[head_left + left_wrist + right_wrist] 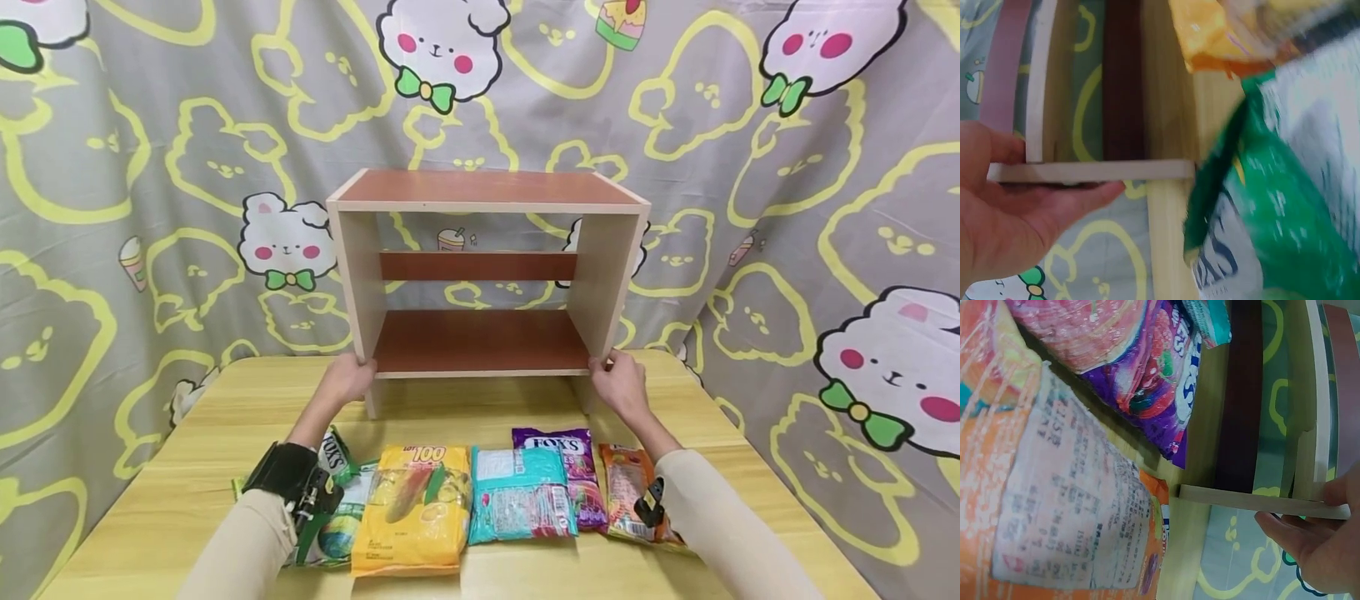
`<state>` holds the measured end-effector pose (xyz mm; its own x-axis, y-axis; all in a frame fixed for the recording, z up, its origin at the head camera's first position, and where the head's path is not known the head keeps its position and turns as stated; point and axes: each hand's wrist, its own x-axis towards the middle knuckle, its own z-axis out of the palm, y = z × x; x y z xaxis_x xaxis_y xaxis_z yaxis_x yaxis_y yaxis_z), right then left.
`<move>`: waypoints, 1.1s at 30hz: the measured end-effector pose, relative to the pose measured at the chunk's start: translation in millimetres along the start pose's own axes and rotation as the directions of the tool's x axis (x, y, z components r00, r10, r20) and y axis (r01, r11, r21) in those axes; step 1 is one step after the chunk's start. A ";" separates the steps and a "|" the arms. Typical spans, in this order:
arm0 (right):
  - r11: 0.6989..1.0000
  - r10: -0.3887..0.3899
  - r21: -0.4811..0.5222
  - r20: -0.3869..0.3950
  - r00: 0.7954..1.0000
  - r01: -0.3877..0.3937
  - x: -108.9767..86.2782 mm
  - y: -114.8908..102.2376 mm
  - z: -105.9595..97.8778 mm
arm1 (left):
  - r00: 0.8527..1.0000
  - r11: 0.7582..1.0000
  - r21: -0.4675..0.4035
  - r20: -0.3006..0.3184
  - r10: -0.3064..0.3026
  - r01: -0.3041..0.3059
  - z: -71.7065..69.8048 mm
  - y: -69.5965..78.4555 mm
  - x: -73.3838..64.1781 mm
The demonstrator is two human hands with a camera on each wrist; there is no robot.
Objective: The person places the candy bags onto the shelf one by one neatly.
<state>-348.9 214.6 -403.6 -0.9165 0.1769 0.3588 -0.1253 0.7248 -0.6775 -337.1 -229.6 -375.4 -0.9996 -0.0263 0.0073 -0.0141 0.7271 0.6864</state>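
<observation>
A small wooden shelf with brown boards and pale side panels stands upright on the table, towards its back. My left hand grips its left side panel at the level of the lower board. On the opposite side, my right hand holds the right side panel at about the same height. In both wrist views the panel's edge lies between thumb and fingers. The lower board carries nothing.
Several candy bags lie in front of the shelf: a green one, a yellow one, a teal one, a purple one and an orange one. A patterned curtain hangs behind the wooden table.
</observation>
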 end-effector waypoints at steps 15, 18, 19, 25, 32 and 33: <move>1.000 -0.020 0.000 -0.008 1.000 0.020 -0.3 -1.9 1.9 | 0.988 0.946 -0.307 0.138 -0.069 0.109 -6.6 12.2 1.3; 1.000 -0.012 0.000 -0.005 1.000 0.012 -0.9 -0.8 0.4 | 0.988 0.950 -0.292 0.140 -0.071 0.110 -6.5 12.0 3.9; 1.000 -0.008 -0.002 -0.003 1.000 0.008 -1.4 0.2 0.0 | 0.987 0.952 -0.286 0.143 -0.073 0.111 -6.1 11.6 5.0; 1.000 -0.001 0.006 0.016 1.000 0.001 -2.1 3.4 -1.9 | 0.985 0.959 -0.257 0.150 -0.079 0.117 -6.3 10.2 8.0; 1.000 -0.007 0.011 0.032 0.999 0.006 0.4 4.1 -1.5 | 0.989 0.963 -0.247 0.122 -0.080 0.109 -6.9 7.2 9.6; 1.000 -0.007 0.010 0.034 0.999 0.007 0.6 4.6 -1.1 | 0.989 0.963 -0.247 0.124 -0.082 0.110 -7.1 6.8 9.5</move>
<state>-349.6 218.8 -405.8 -0.9280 0.1488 0.3415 -0.1354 0.7191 -0.6815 -346.6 -229.7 -365.5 -0.9903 -0.0007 -0.1388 -0.1182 0.5279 0.8410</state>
